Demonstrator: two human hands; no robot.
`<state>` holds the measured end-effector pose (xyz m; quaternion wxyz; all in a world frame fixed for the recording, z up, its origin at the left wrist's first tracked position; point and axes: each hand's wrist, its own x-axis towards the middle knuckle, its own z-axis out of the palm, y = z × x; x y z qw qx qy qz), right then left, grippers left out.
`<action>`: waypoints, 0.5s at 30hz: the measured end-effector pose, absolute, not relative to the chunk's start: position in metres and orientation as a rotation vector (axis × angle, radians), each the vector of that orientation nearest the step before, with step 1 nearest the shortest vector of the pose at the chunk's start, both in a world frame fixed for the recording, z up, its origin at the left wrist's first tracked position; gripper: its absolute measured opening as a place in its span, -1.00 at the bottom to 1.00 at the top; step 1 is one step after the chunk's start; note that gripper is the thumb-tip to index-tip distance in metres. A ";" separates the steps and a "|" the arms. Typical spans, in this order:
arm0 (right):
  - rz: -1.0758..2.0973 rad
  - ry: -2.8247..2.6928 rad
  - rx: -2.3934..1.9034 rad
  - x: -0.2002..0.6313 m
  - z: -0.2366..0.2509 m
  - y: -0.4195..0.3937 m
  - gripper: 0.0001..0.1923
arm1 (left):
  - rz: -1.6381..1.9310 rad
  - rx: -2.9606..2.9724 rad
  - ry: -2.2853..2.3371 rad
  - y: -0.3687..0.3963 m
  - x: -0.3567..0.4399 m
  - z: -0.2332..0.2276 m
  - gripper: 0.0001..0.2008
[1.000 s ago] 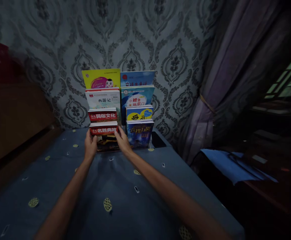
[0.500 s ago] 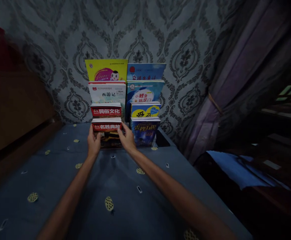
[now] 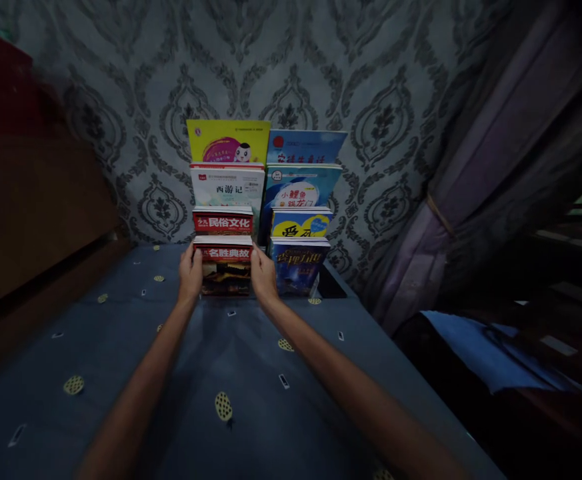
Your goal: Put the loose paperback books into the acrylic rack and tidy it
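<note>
In the head view, my left hand [image 3: 189,272] and my right hand [image 3: 263,273] hold the front left books [image 3: 225,275] between them, one hand against each side edge. The cover in front has a red band with white Chinese characters above a dark picture. My thumbs lie along the side edges, and the other fingers are partly hidden behind. These books stand upright. Just behind them rise more red-banded books [image 3: 223,223], then a white-covered book [image 3: 228,188] and a yellow-green book [image 3: 228,140]. Beside my right hand stands a dark blue book [image 3: 298,270].
Behind the dark blue book are a yellow-and-blue book [image 3: 283,223], a light blue book [image 3: 303,187] and a taller blue book [image 3: 307,143]. A blue patterned cloth [image 3: 251,360] covers the surface. Patterned wallpaper [image 3: 291,87] backs it; a curtain [image 3: 421,233] hangs right, a brown box [image 3: 35,213] left.
My thumbs have moved off the front cover to the books' side edges. The whole view has shifted slightly, so the books appear further right. Their rows look unchanged.
</note>
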<state>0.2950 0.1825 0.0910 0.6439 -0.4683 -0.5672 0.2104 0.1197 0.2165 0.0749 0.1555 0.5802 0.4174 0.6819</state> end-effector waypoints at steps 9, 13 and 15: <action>0.406 -1.279 -1.021 0.293 0.087 0.187 -0.52 | 1.976 1.688 1.355 0.218 0.127 0.074 -0.63; 0.408 -1.311 -1.054 0.296 0.088 0.189 -0.53 | 1.987 1.653 1.368 0.220 0.127 0.072 -0.64; 0.420 -1.329 -1.071 0.298 0.089 0.190 -0.53 | 1.978 1.642 1.364 0.221 0.127 0.071 -0.65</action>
